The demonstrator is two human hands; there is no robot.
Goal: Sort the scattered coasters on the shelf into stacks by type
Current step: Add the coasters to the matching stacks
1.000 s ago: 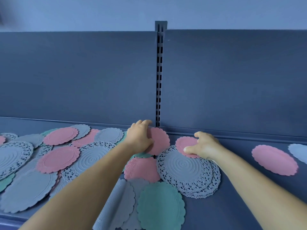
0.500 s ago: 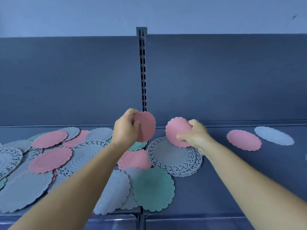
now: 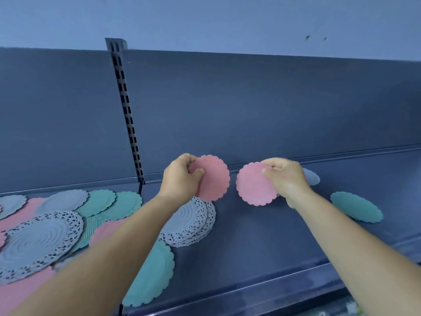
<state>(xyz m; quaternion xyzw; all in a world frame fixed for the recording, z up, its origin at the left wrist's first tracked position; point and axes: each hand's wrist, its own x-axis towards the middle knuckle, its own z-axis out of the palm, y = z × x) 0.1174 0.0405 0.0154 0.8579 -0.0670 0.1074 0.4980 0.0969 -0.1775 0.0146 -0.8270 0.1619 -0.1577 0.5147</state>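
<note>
Dark blue shelf (image 3: 262,242) carried scattered coasters (image 3: 68,215) at left. Above it, the left hand (image 3: 182,181) pinched 1 pink coaster (image 3: 214,179) and the right hand (image 3: 287,179) pinched another pink coaster (image 3: 252,188), side by side, not touching.

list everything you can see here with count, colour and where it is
held coasters: 2, pink, one in the left hand, one in the right, both off the shelf
lace mat stack: 1 stack, grey, under the left wrist
loose pile: count unclear, pink, teal, grey, shelf's left part
teal coaster: 1, shelf right
grey coaster: 1, behind the right hand, mostly hidden
shelf: 1, dark blue
slotted post: 1, back panel
left hand: grips a coaster
right hand: pinches a coaster
</note>
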